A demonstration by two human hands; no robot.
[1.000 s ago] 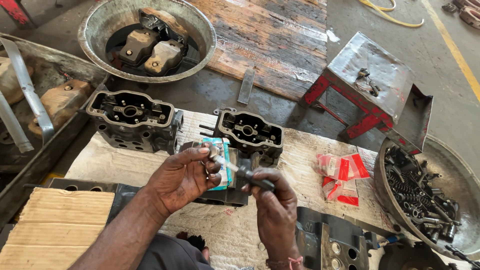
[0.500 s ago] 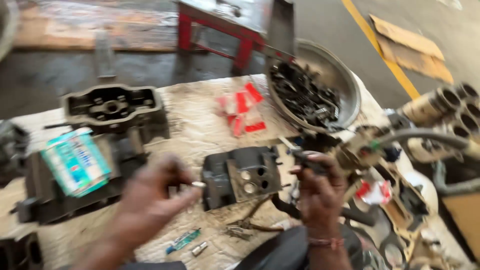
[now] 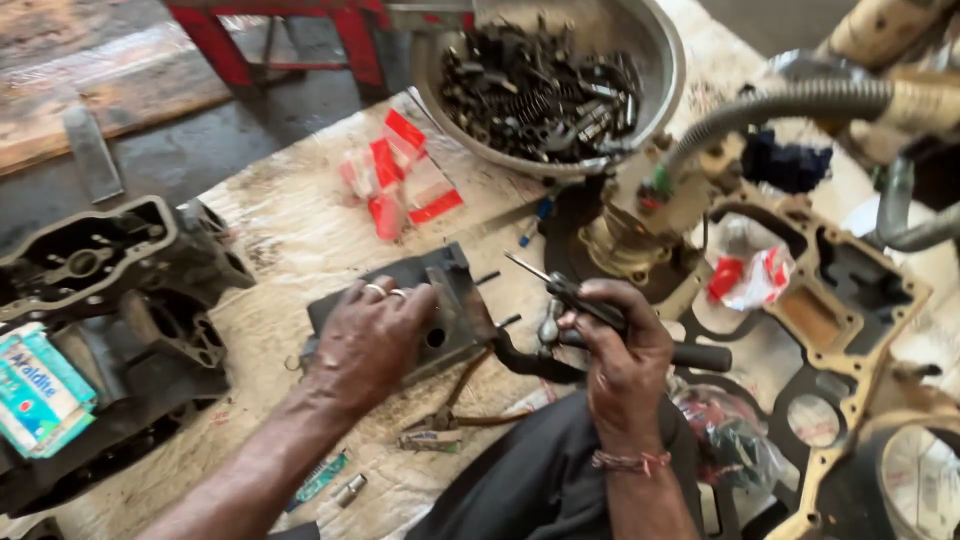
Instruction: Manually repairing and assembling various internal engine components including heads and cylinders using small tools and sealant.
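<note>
- Head view, hands: my left hand lay palm-down, fingers spread, on a dark metal block at centre of the workbench. Not gripping it, just pressing flat on top. Rings seen on two fingers.
- Head view, right hand: closed in a fist round a slim dark tool w/ a thin metal tip, tip pointing up-left toward the block. Same fist also wrapped a thicker black handle sticking out to the right. Cannot tell whether the two are one item or separate.
- Block sat near bench middle, just left of right hand, w/ a bolt projecting from its right edge.
- Head view, surroundings: metal bowl full of dark springs, bolts and small parts stood behind the block, upper centre. Red-and-clear packets lay between bowl and block.
- Large dark engine casting at left; teal-and-white box resting against it.
- Tan gasket plate at right, grey corrugated hose above it.
- Small tube and metal cap lay near the bench's front edge.
</note>
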